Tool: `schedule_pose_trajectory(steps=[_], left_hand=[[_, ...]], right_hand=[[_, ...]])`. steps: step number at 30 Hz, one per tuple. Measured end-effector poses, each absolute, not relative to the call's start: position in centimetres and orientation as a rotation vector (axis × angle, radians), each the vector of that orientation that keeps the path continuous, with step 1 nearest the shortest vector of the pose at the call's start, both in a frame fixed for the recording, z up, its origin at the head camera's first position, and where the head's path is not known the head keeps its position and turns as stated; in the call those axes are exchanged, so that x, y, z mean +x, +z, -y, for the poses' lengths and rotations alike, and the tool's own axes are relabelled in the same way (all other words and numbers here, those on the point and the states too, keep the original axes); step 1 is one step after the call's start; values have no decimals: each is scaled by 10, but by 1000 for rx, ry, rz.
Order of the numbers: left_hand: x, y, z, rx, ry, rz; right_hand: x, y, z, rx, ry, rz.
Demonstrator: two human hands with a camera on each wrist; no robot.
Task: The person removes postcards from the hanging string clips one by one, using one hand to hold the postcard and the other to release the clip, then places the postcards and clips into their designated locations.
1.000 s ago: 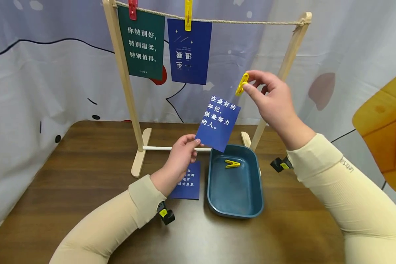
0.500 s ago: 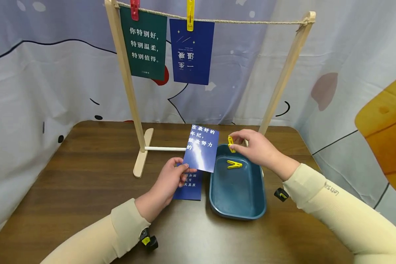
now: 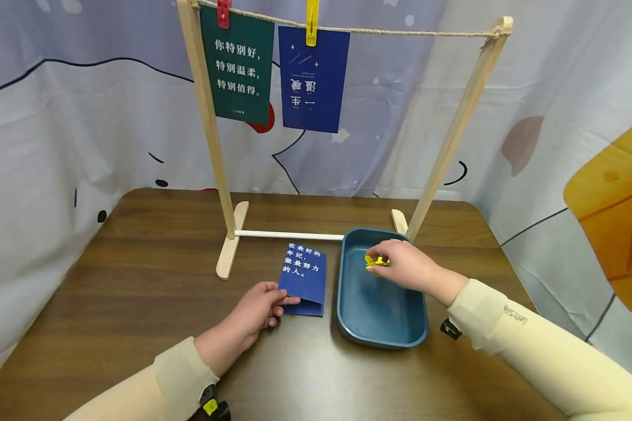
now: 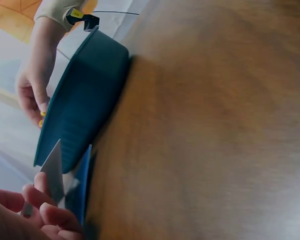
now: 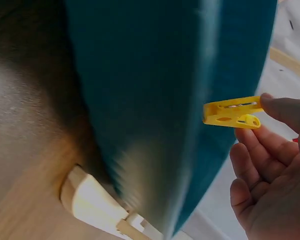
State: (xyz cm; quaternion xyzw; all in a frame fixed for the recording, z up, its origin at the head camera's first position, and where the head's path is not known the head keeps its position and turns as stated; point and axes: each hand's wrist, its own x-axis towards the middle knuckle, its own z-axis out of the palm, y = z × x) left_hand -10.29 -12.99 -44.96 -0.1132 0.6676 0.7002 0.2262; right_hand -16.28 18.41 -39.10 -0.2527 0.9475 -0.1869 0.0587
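Note:
My left hand pinches the lower left corner of a blue card with white Chinese writing. That card is low over another blue card on the table, covering most of it; in the left wrist view its edge stands tilted above the lower card. Inside the teal bin, my right hand holds a yellow clothespin between thumb and fingers. Yellow parts around those fingertips overlap, so the second clothespin in the bin is hard to separate from the held one.
A wooden rack with a rope stands behind. From the rope hang a green card under a red clothespin and a blue card under a yellow one. The teal bin stands in front of the rack's right foot.
Both hands have come down. The left hand has brought its card left and down over the card on the table. The right hand has carried its clothespin from beneath the rope into the bin.

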Motion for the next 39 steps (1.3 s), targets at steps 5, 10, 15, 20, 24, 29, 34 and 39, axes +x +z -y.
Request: schedule_pose_trajectory(steps=[5,10,15,20,24,29,34,39], left_hand=[[-94,-454,136,-297,1895,-1790],[-82,-451,142,-284,1821,-1768],[-79,-445,144,-175,1679,-1945],[-94,-437,141,193,1202,-2478],[-107,-431,137,454,613,-2791],[-115,-427,128,606,288,-2861],[-117,-429,123,645,145,-2843],[-118,-433,122,664,110,-2844]], right_hand=[[-161,-404,-185,-839,-383,-2889],[-159,-414,-185,-840,-305,-2879],[-159,-418,-186,-800,-244,-2875],[-161,-425,-187,-790,-203,-2873],[-162,-431,-187,-820,-182,-2876],[-159,-433,-187,-832,-179,-2914],[-154,-428,-187,-827,-117,-2965],[-154,-429,-190,-801,-30,-2968]])
